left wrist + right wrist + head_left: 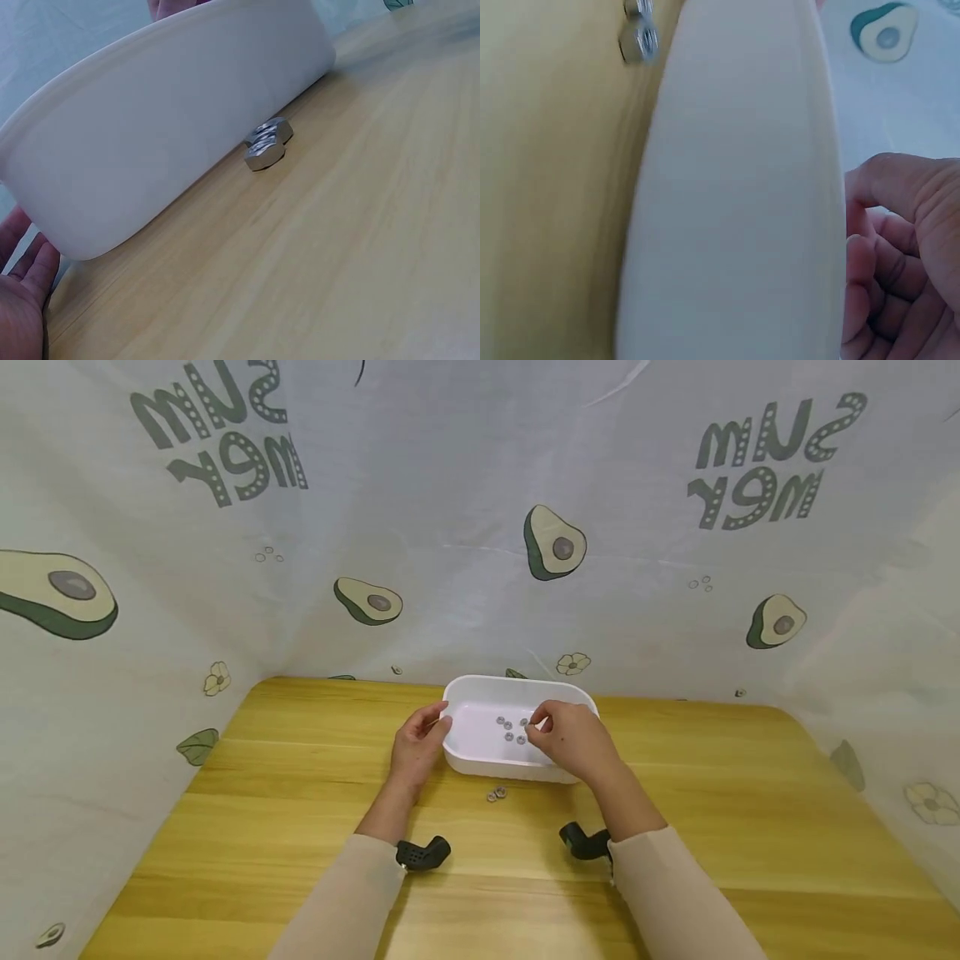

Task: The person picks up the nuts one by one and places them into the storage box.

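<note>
A white plastic tray (480, 767) stands on the wooden table with several small metal hex nuts (508, 737) inside. My left hand (418, 745) rests at the tray's left end, its fingers and thumb touching the rim and outer wall. Over the tray's right part, my right hand (573, 739) has thumb and index finger brought together on a nut near the tray floor. The right wrist view has those fingertips hidden behind the tray wall, while the curled fingers (859, 259) show beside it. Two more nuts (266, 144) lie touching on the table in front of the tray.
A pale curtain (465, 527) printed with avocados and lettering hangs behind the wooden table (300, 827) and along its sides. Black wrist devices (423, 855) sit on both forearms. The tray stands near the table's back edge.
</note>
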`<state>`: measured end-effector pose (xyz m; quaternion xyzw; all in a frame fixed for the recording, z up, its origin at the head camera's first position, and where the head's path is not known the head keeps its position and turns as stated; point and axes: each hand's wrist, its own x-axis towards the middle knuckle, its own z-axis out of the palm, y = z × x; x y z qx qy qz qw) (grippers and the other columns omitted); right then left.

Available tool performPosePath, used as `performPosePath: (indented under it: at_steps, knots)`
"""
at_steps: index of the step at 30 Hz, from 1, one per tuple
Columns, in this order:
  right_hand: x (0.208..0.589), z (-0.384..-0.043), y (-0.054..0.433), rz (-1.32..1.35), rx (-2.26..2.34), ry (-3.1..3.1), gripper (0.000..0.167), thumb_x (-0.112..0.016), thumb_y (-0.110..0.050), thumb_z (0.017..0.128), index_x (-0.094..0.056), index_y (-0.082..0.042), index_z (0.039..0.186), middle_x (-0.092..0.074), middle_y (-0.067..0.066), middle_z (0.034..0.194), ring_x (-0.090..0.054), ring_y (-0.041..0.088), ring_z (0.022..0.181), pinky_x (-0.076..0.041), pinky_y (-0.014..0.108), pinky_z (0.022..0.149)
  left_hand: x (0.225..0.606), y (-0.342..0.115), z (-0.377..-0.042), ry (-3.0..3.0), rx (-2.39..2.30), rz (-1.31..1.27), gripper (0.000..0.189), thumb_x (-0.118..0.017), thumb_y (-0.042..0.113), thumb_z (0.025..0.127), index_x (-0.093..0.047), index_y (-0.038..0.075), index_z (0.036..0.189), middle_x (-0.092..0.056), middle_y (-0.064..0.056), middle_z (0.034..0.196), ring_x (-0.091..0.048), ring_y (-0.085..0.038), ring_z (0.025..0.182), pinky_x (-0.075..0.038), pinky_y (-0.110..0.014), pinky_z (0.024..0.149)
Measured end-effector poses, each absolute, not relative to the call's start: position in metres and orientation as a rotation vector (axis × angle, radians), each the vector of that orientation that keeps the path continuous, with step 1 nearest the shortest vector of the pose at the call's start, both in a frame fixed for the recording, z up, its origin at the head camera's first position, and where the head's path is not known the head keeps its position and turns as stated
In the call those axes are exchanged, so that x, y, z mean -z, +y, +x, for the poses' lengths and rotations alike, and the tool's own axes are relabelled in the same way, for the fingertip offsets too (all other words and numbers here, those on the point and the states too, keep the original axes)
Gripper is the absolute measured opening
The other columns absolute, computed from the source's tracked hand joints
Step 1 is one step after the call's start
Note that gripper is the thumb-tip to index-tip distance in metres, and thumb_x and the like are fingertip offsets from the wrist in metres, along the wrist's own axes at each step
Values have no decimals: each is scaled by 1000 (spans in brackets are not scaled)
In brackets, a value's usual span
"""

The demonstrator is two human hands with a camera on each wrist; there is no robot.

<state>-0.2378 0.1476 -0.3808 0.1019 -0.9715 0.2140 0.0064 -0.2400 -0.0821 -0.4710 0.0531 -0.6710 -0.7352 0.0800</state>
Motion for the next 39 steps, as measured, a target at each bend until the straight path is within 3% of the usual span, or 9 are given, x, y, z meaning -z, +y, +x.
performPosePath:
  at_steps: [5, 9, 25, 31, 39]
  knots:
    - [380, -265, 154, 276, -628, -3104, 24, -69, -30, 96, -73, -9, 108, -73, 9, 96, -63, 23, 82, -52, 33, 69, 472, -78, -241, -2011, 2207, 140, 38, -68, 24, 98, -67, 10, 134, -61, -14, 141, -57, -29, 129, -48, -38, 109]
    - [379, -265, 156, 229, -666, -3099, 27, -65, -32, 99, -71, -10, 114, -72, 10, 102, -62, 25, 85, -52, 35, 72, 470, -75, -240, -2022, 2201, 138, 36, -68, 24, 98, -68, 11, 132, -62, -13, 139, -58, -29, 127, -50, -37, 107]
    - [380, -186, 142, 290, -1040, -2955, 17, -69, -27, 97, -74, -13, 105, -62, 0, 75, -53, 16, 65, -46, 28, 59, 472, -79, -242, -2023, 2192, 180, 36, -67, 24, 99, -67, 12, 133, -62, -12, 142, -57, -29, 130, -49, -41, 111]
    - [397, -178, 133, 435, -1024, -3060, 8, -71, -19, 94, -75, -15, 99, -64, -5, 73, -54, 12, 64, -45, 27, 60, 472, -81, -242, -2016, 2185, 190, 36, -66, 24, 99, -67, 11, 133, -61, -13, 142, -57, -29, 129, -50, -36, 108]
    - [416, -180, 127, 600, -780, -3143, 22, -73, -13, 87, -75, -16, 108, -55, -6, 67, -49, 11, 61, -40, 27, 61, 470, -83, -242, -2022, 2187, 199, 37, -68, 24, 98, -68, 13, 133, -61, -12, 142, -57, -28, 129, -48, -41, 111]
